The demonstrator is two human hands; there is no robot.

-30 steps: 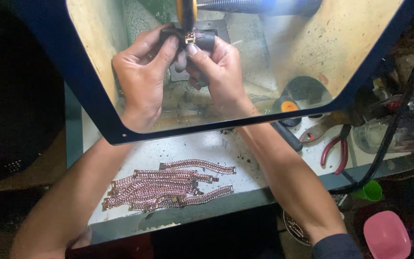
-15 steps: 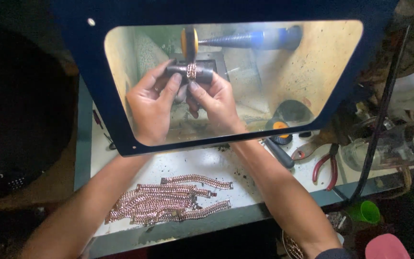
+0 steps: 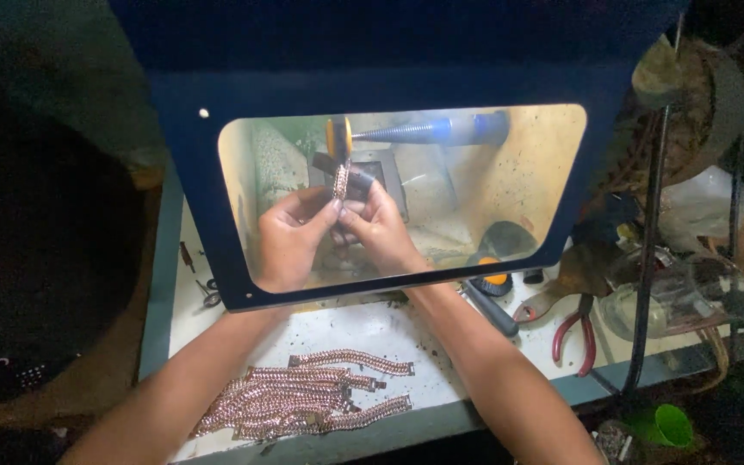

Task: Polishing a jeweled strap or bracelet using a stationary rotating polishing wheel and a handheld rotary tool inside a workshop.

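1. Small tools [image 3: 204, 288], dark and hard to make out, lie on the white bench [image 3: 389, 331] at about 9 o'clock from the hands, just outside the blue frame [image 3: 191, 215] of the clear shield.
2. Pile of chains [image 3: 303, 400], copper-pink, lies on the bench at 6 o'clock from the hands, between the two forearms and near the front edge.
3. Left hand [image 3: 290, 237], seen through the shield, has its fingers curled narrowly, thumb and fingertips pinching the left side of a dark holder [image 3: 350, 176] that carries a chain piece [image 3: 338, 182].
4. The chain piece stands upright between both hands, its top end touching or just under the orange wheel [image 3: 337, 136], which sits at 12 o'clock from the hands.
5. Right hand [image 3: 381, 228] mirrors the left, its fingers closed narrowly on the right side of the same holder; the two thumbs nearly meet.
6. Blue spindle [image 3: 428, 129] runs from the wheel toward 3 o'clock inside the lit box.
7. Black-handled tool [image 3: 491, 310] lies at 4 o'clock from the hands, beside an orange-topped object [image 3: 492, 280].
8. Red pliers [image 3: 579, 331] lie farther toward 4 o'clock.
9. Green cup [image 3: 669, 424] sits at the lower right, below the bench edge.
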